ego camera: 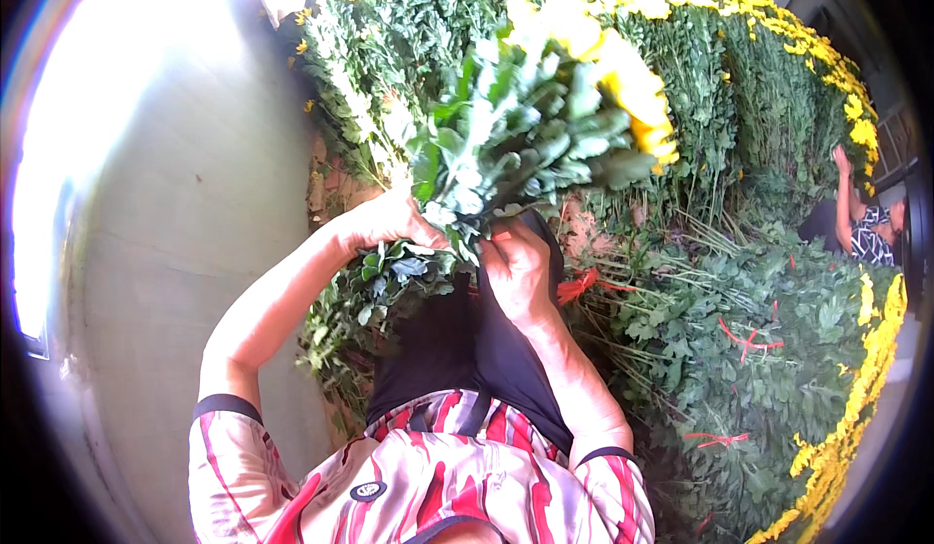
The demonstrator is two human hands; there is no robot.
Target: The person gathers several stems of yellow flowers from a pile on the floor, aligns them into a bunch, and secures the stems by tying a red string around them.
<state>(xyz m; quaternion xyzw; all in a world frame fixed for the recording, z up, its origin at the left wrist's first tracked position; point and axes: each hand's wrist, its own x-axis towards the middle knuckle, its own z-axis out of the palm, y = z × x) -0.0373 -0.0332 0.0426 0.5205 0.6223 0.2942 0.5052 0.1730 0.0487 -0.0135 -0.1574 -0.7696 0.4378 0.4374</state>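
Observation:
A bunch of yellow chrysanthemums point(533, 128) is held up over my knees, its flower heads tilted to the upper right. My left hand point(405, 219) wraps around the leafy stems from the left. On the other side, my right hand point(518, 263) has its fingers curled against the same stems. A small orange-red bit point(502, 236) shows at the right fingers; I cannot tell what it is. Below the left hand, a clump of green leaves point(401, 277) hangs beside my dark-trousered lap. Where the fingers meet the stems is partly hidden by leaves.
Upright chrysanthemums point(700, 106) are massed ahead. To the right lie stacked bunches point(751, 347), with red ties point(748, 340) on them. A red tie bundle point(580, 286) is near my right knee. Another person point(868, 234) is at the far right. A pale wall-like surface point(197, 252) stands left.

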